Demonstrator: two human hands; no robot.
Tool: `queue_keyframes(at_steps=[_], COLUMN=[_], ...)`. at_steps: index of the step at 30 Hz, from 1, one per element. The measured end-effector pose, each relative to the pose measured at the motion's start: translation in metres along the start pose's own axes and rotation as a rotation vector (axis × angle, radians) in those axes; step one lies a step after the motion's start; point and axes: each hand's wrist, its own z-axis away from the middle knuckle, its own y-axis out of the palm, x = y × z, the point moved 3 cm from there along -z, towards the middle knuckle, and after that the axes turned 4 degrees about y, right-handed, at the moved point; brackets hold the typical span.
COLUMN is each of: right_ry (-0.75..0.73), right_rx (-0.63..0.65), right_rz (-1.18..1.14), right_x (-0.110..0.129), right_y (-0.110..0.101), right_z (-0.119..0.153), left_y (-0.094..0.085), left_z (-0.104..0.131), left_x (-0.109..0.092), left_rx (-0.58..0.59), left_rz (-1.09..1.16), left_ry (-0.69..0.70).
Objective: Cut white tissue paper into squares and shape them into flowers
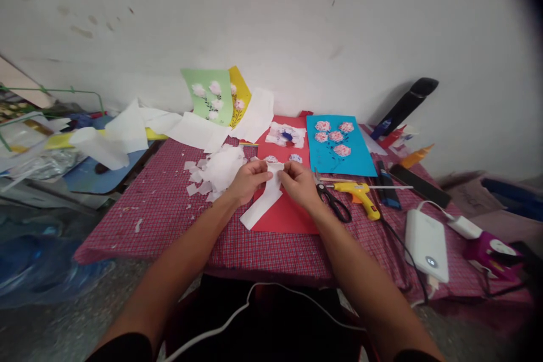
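A white paper strip (pixel 263 202) is pinched at its upper end between my two hands, its lower end slanting down to the left. My left hand (pixel 250 181) has its fingers closed on the strip's left edge, and my right hand (pixel 298 182) grips the right edge. Beneath them lies a red sheet (pixel 292 216). Two small crumpled paper flowers, one reddish (pixel 270 159) and one bluish (pixel 296 158), rest on it just beyond my fingers. Farther back on the sheet is a white paper piece (pixel 278 134) with blue and red stains.
Left of my hands is a heap of white paper pieces (pixel 223 167). Black scissors (pixel 335 203), a yellow glue gun (pixel 355 189) and a blue flower card (pixel 339 153) lie to the right. A white power bank (pixel 427 243) sits near the front right, on the checked cloth (pixel 139 209).
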Motion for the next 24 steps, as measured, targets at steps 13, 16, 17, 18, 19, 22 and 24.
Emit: queue_keyframes(at_steps=[13,16,17,18,19,22,24], right_ry=[-0.154,-0.224,-0.235,-0.239,-0.238,-0.210,-0.196], right_rx=[0.064,0.040,0.027,0.013,-0.003,-0.046,-0.085], right_rz=[-0.078,-0.035,-0.029,-0.026,-0.026,-0.020,-0.007], right_x=[-0.0056,-0.0042,-0.0039,-0.0038,-0.0037,-0.0025,-0.0007], right_y=[0.0008,-0.0010,-0.0017,-0.0025,-0.0032,-0.0056,-0.0074], right_z=[-0.0013,-0.0018,-0.0019,-0.0019,-0.0018,-0.0011,-0.0006], left_y=[0.0003,-0.0023,-0.0028,-0.0029,-0.0026,0.0002,0.0020], left_z=[-0.0002,-0.0015,-0.0019,-0.0022,-0.0023,-0.0020,-0.0015], left_x=[-0.0046,-0.0021,-0.0015,-0.0011,-0.0007,0.0008,0.0029], left_rx=[-0.069,-0.073,-0.076,-0.077,-0.071,-0.016,0.031], left_rz=[0.013,0.045,0.062,0.081,0.100,0.133,0.126], left_ry=[0.014,-0.001,-0.008,-0.018,-0.035,-0.120,-0.192])
